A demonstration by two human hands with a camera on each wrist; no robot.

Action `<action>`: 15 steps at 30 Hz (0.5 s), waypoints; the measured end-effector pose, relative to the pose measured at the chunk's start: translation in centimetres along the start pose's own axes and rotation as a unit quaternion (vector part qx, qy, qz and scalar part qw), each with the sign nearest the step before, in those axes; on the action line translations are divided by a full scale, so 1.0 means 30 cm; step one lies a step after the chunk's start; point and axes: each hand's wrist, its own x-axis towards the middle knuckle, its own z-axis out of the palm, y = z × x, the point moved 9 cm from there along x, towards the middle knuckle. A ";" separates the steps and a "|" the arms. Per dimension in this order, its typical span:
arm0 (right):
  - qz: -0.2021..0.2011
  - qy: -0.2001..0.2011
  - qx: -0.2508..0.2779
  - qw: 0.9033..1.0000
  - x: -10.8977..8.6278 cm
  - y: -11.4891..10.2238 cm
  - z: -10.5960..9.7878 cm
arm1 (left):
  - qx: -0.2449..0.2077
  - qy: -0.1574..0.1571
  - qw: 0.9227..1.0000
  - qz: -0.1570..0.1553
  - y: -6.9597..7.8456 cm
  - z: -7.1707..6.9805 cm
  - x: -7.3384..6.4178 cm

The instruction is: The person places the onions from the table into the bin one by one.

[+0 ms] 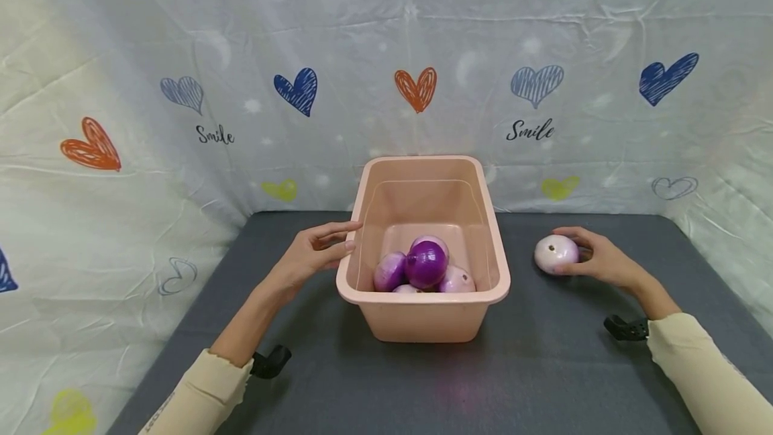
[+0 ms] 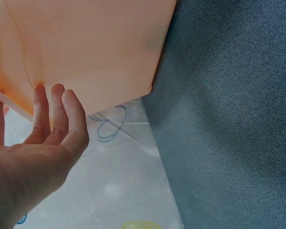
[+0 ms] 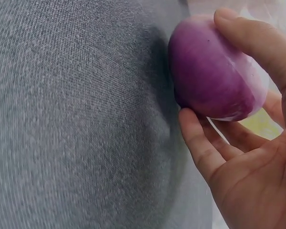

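A peach plastic bin [image 1: 423,321] stands on the dark table with several purple onions [image 1: 427,264] gathered at its near end. At the bin's left rim is my left hand [image 1: 314,250]; its fingertips touch the rim, and in the left wrist view its loosely bent fingers [image 2: 75,112] lie against the outer wall beneath it. To the right of the bin, my right hand [image 1: 604,262] holds one more purple onion [image 1: 555,254] between thumb and fingers. The right wrist view shows this onion [image 3: 214,71] close against the cloth, the thumb on one side and fingers on the other.
Dark grey cloth covers the table [image 1: 555,368]. Behind and to the left hangs a pale sheet [image 1: 356,39] printed with hearts and the word Smile; the bin's far end stands close to it. Each wrist wears a black strap [image 1: 626,328].
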 end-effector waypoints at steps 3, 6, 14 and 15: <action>0.004 0.007 0.020 1.000 -0.017 0.000 -0.019 | 0.000 -0.003 1.000 0.003 -0.001 0.001 0.003; 0.002 0.012 0.055 0.998 -0.037 -0.010 -0.048 | 0.002 -0.007 1.000 0.003 -0.004 0.003 0.006; -0.027 0.027 0.086 0.996 -0.076 -0.091 -0.131 | 0.006 -0.001 1.000 0.000 -0.001 -0.003 -0.001; -0.026 0.030 0.090 0.995 -0.079 -0.100 -0.138 | 0.005 -0.001 1.000 0.000 0.001 -0.003 -0.001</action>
